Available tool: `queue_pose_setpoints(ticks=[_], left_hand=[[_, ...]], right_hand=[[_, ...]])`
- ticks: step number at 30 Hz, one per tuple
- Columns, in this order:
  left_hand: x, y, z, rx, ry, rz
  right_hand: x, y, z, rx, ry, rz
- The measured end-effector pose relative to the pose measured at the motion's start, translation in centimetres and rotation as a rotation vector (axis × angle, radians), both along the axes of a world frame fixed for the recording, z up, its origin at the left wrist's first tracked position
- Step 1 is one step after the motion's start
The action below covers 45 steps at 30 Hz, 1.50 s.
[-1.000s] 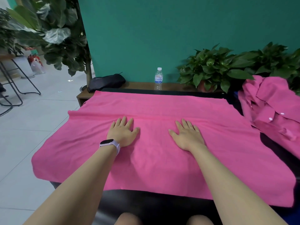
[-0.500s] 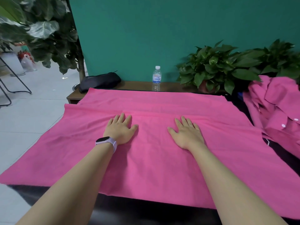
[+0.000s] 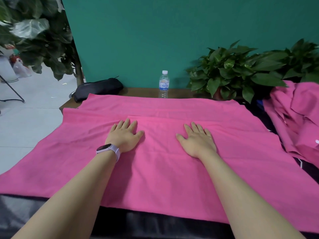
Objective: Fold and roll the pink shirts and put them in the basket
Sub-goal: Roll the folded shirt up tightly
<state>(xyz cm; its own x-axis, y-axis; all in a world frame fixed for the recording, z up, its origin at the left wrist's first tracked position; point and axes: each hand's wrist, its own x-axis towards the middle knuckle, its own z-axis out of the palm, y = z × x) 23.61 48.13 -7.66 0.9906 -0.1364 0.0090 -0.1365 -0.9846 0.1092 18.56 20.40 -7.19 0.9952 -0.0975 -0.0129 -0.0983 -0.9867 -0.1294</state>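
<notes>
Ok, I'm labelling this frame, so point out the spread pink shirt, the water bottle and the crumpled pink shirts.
spread pink shirt [image 3: 155, 178]: head view, flat middle of the cloth.
water bottle [image 3: 163, 85]: head view, on its label.
crumpled pink shirts [image 3: 300, 118]: head view, folds of the heap.

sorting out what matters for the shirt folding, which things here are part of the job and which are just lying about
Part of the job:
spread pink shirt
crumpled pink shirts

Lying about:
water bottle
black pouch
potted plants
</notes>
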Motion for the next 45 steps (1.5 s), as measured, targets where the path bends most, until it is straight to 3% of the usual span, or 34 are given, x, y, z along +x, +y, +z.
queue_pose_setpoints(ticks=[18, 27, 29, 34, 41, 45], left_hand=[[-8.7, 1.0, 1.1, 0.004, 0.031, 0.025], [-15.6, 0.1, 4.8, 0.119, 0.221, 0.078], [-17.9, -2.2, 5.2, 0.077, 0.166, 0.015], [-24.9, -10.3, 3.8, -0.008, 0.093, -0.456], [-29.4, -7.8, -0.2, -0.012, -0.178, -0.394], [-30.9, -7.4, -0.9, 0.098, -0.249, -0.371]], right_hand=[[-6.9, 0.3, 0.5, 0.048, -0.004, 0.053], [-13.3, -2.2, 1.4, 0.049, 0.039, 0.124], [-15.6, -2.7, 1.4, 0.053, 0.034, 0.153], [-21.1, -4.6, 1.1, 0.05, 0.048, 0.257], [-29.7, -14.8, -0.5, -0.039, -0.075, 0.302], [-33.5, -18.0, -2.2, -0.244, -0.194, 0.317]])
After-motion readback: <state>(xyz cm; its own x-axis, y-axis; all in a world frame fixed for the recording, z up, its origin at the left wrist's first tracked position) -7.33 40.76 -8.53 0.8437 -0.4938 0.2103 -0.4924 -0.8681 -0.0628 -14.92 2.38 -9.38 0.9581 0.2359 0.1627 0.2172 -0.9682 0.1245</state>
